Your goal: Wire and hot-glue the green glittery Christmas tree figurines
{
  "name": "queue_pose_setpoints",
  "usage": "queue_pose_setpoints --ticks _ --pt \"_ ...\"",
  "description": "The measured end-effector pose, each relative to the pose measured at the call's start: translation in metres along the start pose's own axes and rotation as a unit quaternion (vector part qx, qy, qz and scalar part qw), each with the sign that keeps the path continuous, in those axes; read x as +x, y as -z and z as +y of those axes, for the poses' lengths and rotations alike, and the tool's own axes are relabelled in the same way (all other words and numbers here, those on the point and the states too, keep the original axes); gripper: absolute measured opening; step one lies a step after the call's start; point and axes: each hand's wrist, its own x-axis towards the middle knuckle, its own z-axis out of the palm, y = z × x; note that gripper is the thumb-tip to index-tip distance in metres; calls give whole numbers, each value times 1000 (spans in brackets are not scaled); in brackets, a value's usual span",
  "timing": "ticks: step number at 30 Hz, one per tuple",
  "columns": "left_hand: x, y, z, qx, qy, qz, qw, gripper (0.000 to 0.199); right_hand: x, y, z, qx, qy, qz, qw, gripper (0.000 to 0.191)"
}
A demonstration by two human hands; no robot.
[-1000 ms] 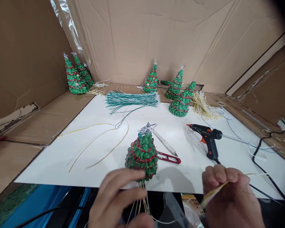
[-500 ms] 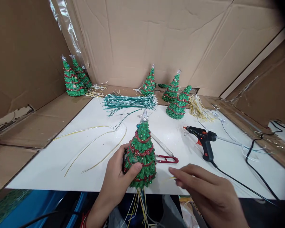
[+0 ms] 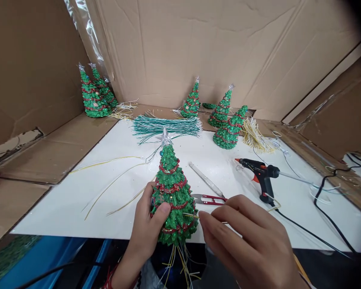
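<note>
Since there's barely any wire poking out past my fingertips, this bit is all about control. My left grip (image 3: 149,224) is wrapped around the glittery green tree (image 3: 174,188), thumb on the front and fingers around the side, holding it more or less upright at the front edge of the desk (image 3: 57,216). My right grip (image 3: 249,237) has the fingertips pressed together, pinching a thin yellowish wire (image 3: 191,215) with its tip pointing at the tree's lower right side. From this angle I honestly can't tell if the tip is touching the branches or just in front of them.

What I'd say matters here: pinch close to the tip, because a strand this skinny will probably bend if you push from too far back. Bring it in straight and gently, and if it catches, I'd back off and re-aim rather than force it. Let the left side do the aiming by turning the tree a touch, and keep that thumb light so you don't scrape the red garland (image 3: 177,186) or the little ornaments.

Also watch the bunch of wires (image 3: 183,265) hanging out below the base; I'd let those dangle freely so nothing tugs. The snips (image 3: 209,199) are just beside the tree and the glue gun (image 3: 266,176) sits off to the right, so mind your knuckles and sleeve.
</note>
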Motion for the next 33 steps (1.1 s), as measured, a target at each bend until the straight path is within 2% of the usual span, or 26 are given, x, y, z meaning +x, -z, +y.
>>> queue_pose_setpoints --ticks 8,17,25,33 --pt "1 -2 -1 -5 -7 21 1000 55 -2 -3 -9 -1 6 -9 1000 11" --pt "-1 0 0 -6 -29 15 999 49 3 -11 -7 23 -18 26 999 11" --pt "-1 0 0 -10 -29 9 1000 48 -4 -13 -6 -25 41 19 999 12" --pt "1 -1 1 0 -33 14 999 48 3 -8 -10 -54 59 25 997 10"
